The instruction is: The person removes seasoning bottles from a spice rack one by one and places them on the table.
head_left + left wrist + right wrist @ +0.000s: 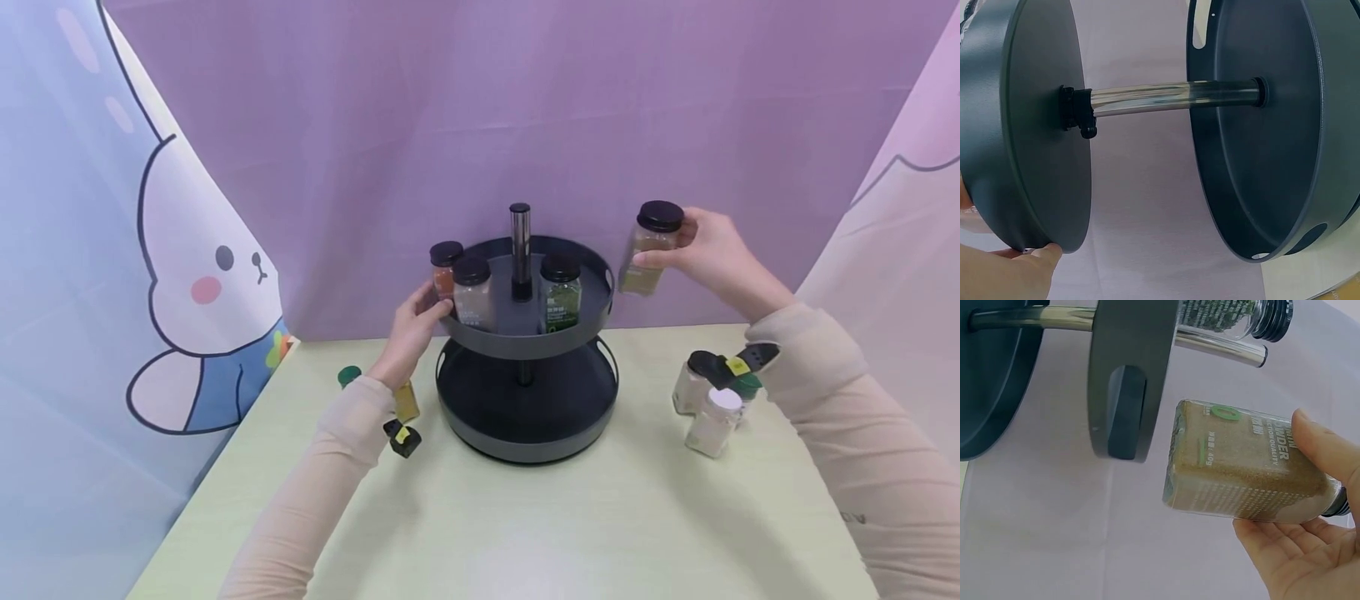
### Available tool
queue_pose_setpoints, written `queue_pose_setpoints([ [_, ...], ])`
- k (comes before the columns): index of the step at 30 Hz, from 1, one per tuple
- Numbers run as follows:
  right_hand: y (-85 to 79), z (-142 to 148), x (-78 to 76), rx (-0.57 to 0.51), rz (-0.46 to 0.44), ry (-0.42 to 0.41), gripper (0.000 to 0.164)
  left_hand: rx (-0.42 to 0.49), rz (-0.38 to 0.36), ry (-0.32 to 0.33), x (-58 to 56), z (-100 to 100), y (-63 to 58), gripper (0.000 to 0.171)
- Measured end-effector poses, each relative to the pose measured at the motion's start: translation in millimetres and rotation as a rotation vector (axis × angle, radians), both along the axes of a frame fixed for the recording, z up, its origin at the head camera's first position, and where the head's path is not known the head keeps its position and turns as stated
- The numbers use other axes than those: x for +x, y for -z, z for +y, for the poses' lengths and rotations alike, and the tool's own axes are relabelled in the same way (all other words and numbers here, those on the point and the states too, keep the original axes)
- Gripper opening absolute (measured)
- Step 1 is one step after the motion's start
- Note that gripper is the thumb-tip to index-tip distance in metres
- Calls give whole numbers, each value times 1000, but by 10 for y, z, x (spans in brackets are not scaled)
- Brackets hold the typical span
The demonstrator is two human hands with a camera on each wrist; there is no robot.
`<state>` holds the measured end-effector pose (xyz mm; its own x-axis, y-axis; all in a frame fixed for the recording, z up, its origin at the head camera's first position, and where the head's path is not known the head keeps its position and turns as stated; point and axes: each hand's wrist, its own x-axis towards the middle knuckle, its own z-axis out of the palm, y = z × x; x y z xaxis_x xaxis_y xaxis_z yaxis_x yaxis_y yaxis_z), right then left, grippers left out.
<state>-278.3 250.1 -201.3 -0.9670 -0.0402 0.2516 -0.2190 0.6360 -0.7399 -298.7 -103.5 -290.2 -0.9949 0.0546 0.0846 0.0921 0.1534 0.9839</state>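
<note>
A two-tier dark grey round rack [517, 346] with a chrome post stands on the table. At its upper tray's left rim, my left hand [414, 329] grips the edge, thumb beside an orange-filled spice jar [444, 279]. That tray also bears a pale spice jar [474, 302] and a green-herb jar [561, 300], all with black lids. My right hand [708, 246] holds a spice jar of brownish powder [1241, 462] between thumb and fingers. This jar is in the air, right of the upper tray, apart from it; the head view shows it slightly tilted, black lid uppermost.
On the table at right, a white-lidded jar [712, 423], a black-lidded jar [690, 385] and a green-lidded jar [746, 387] stand close together. Behind my left wrist are a green lid [348, 376] and a yellow jar [406, 402], partly hidden. A purple cloth [375, 167] hangs behind.
</note>
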Motion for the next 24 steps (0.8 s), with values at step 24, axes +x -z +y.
queue_pose_setpoints([
  [24, 369, 481, 218, 140, -44, 80, 78, -8, 32, -2, -71, -28, 102, 62],
])
